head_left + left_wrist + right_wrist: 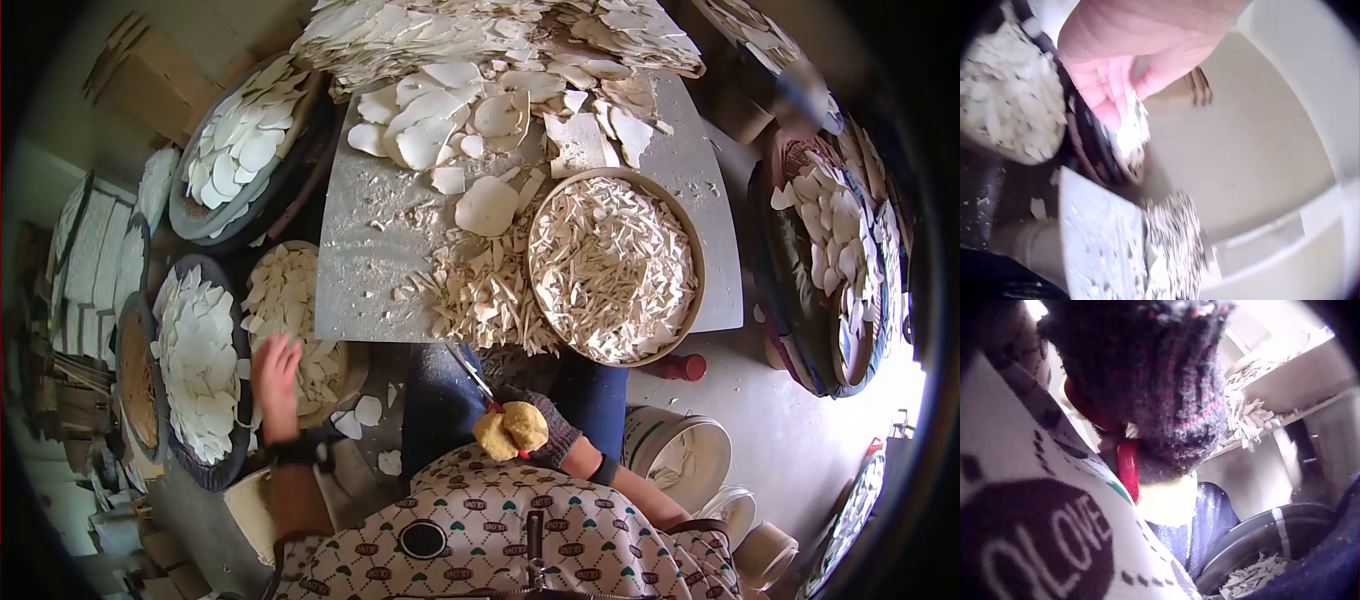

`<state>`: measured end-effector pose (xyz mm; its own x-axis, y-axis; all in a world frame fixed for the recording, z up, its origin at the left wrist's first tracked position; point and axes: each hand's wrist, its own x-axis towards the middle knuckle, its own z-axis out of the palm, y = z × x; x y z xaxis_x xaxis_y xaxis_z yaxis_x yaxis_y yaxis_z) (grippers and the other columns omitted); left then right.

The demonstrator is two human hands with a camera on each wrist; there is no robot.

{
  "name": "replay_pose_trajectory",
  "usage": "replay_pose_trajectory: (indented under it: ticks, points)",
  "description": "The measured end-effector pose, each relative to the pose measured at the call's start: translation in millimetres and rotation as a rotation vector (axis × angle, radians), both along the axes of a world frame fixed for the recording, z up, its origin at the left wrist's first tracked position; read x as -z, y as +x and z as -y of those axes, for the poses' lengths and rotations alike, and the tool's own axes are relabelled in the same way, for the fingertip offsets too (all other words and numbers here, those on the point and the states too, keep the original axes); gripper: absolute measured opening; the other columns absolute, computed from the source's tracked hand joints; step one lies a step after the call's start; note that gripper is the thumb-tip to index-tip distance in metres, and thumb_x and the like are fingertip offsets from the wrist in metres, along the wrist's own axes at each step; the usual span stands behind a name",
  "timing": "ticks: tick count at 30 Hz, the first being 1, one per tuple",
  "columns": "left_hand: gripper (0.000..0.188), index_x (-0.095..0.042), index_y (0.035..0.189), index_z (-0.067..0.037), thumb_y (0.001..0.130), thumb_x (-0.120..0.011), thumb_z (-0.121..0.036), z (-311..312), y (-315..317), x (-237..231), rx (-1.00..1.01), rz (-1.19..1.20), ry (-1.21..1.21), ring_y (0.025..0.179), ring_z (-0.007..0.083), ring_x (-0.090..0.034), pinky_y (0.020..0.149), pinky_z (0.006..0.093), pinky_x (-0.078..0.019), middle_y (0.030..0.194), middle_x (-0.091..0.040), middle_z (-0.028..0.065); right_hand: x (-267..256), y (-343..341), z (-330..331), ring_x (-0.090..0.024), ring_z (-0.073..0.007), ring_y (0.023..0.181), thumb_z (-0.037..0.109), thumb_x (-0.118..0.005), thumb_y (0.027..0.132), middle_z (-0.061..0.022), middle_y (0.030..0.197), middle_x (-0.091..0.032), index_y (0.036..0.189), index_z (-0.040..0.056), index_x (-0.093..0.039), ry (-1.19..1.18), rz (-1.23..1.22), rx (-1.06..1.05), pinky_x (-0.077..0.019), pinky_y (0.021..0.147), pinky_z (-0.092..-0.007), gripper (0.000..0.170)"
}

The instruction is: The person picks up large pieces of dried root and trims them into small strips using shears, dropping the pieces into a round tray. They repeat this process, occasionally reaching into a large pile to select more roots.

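Note:
My left hand (277, 385) is raised beside the round basket (352, 385) of pale slices, its fingers extended and nothing visible in them. In the left wrist view, the fingers (1105, 115) hang over the background with a gap below the thumb. Over my lap, my right hand (548, 425), in a dark knitted glove (1141, 375), grips a pair of shears (470, 372). Their metal blades point up and left, and yellow padding (510, 430) wraps the handles. One red handle end (1127, 472) shows below the glove; the fingers are mostly hidden.
Ahead stands a metal table (380, 270) with stacked white slices (430, 125), loose cut strips (490, 295) and a round tray (697, 270) full of strips. Large trays of slices (200, 360) line the left, with more slices (825, 220) on the right. A white bucket (710, 450) stands beside my right leg.

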<state>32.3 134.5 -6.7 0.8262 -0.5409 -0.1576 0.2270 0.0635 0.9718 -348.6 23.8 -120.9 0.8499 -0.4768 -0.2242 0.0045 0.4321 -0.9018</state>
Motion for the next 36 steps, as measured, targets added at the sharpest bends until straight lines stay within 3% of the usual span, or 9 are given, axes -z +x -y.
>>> replay_pose_trajectory:
  ticks: [5, 7, 13, 16, 26, 29, 30, 32, 36]
  points:
    - [0.018, -0.061, 0.097, 0.001, 0.082, -0.058, -0.009, 207.8, -36.3, -4.8, 0.545, 0.367, 0.289, 0.077, 0.0172, -0.063, 0.069, 0.0261, -0.0496, 0.099, -0.063, 0.009, -25.6, -7.1, 4.9, -0.055, -0.0169, 0.087, 0.015, -0.063, 0.078, -0.008, 0.093, -0.057, 0.107, 0.0043, -0.052, 0.028, 0.051, 0.071, -0.0451, 0.078, -0.0303, 0.033]
    - [0.014, -0.063, 0.091, -0.001, 0.079, -0.057, -0.003, 268.5, -47.2, 25.3, 0.59, 0.992, 0.31, 0.075, 0.0194, -0.062, 0.066, 0.026, -0.0488, 0.094, -0.064, 0.0074, -38.1, -5.5, 10.0, -0.053, -0.0136, 0.086, 0.015, -0.062, 0.079, -0.0051, 0.091, -0.056, 0.106, 0.0044, -0.052, 0.082, 0.068, 0.152, -0.0445, 0.078, -0.0284, 0.03]
    - [0.031, -0.058, 0.101, -0.006, 0.071, -0.052, 0.001, 340.0, -61.1, 54.8, 0.748, 1.781, 0.393, 0.102, 0.0285, -0.05, 0.086, 0.0368, -0.0421, 0.104, -0.057, 0.0107, -16.0, -14.1, 7.3, -0.054, -0.0146, 0.089, 0.008, -0.061, 0.079, -0.0051, 0.097, -0.057, 0.104, 0.005, -0.054, 0.16, 0.099, 0.223, -0.0447, 0.08, -0.0287, 0.026]
    - [0.029, -0.058, 0.099, -0.007, 0.071, -0.053, -0.001, 340.7, -57.5, 58.8, 0.727, 1.704, 0.29, 0.102, 0.0279, -0.05, 0.085, 0.0356, -0.0425, 0.103, -0.057, 0.0107, 19.3, -16.3, -0.3, -0.055, -0.0172, 0.093, 0.011, -0.062, 0.079, -0.0064, 0.102, -0.058, 0.106, 0.0047, -0.054, 0.741, 0.273, 0.229, -0.0442, 0.083, -0.0302, 0.029]
    - [0.017, -0.055, 0.098, -0.003, 0.083, -0.055, -0.01, 273.5, -80.1, 3.6, 0.618, -0.128, -0.003, 0.073, 0.0201, -0.063, 0.064, 0.026, -0.0512, 0.089, -0.062, 0.0097, -16.2, -9.9, 6.2, -0.056, -0.0147, 0.084, 0.005, -0.049, 0.087, -0.0064, 0.093, -0.059, 0.101, 0.0035, -0.055, 0.239, 0.096, 0.232, -0.0453, 0.077, -0.028, 0.015]
    - [0.022, -0.051, 0.103, -0.003, 0.083, -0.055, -0.009, 231.8, -104.8, -25.9, 0.642, -0.307, -0.069, 0.072, 0.021, -0.063, 0.063, 0.0257, -0.051, 0.09, -0.061, 0.0111, -28.1, -17.7, 20.7, -0.057, -0.0164, 0.08, 0.006, -0.053, 0.082, -0.0077, 0.09, -0.059, 0.1, 0.0003, -0.054, -0.623, 0.099, 0.102, -0.0451, 0.075, -0.026, 0.019]
    - [0.024, -0.049, 0.106, -0.003, 0.083, -0.055, -0.009, 218.9, -110.4, -26.5, 0.644, -0.339, -0.095, 0.072, 0.0213, -0.063, 0.063, 0.0256, -0.0508, 0.091, -0.061, 0.0117, -56.3, -14.4, 18.6, -0.059, -0.0211, 0.084, 0.012, -0.058, 0.08, -0.0108, 0.092, -0.061, 0.098, 0.0004, -0.055, 0.11, 0.287, 0.203, -0.0464, 0.08, -0.0318, 0.022]
    - [0.027, -0.047, 0.108, -0.004, 0.083, -0.055, -0.009, 197.4, -119.4, -25.7, 0.673, -0.276, -0.066, 0.071, 0.0204, -0.063, 0.062, 0.0258, -0.0507, 0.091, -0.061, 0.012, -40.9, -12.2, 28.0, -0.059, -0.0172, 0.088, 0.018, -0.051, 0.086, -0.0092, 0.099, -0.059, 0.103, -0.0013, -0.053, -0.055, 0.307, 0.247, -0.0477, 0.077, -0.0305, 0.026]
    - [0.032, -0.043, 0.112, -0.006, 0.083, -0.056, -0.009, 165.4, -143.8, -25.6, 0.699, -0.074, 0.024, 0.067, 0.0185, -0.062, 0.057, 0.0246, -0.0494, 0.091, -0.06, 0.0125, -40.8, 6.5, 32.5, -0.056, -0.0235, 0.1, 0.016, -0.054, 0.083, -0.0128, 0.106, -0.059, 0.104, 0.0003, -0.054, 0.801, 0.687, 0.193, -0.044, 0.089, -0.0394, 0.026]
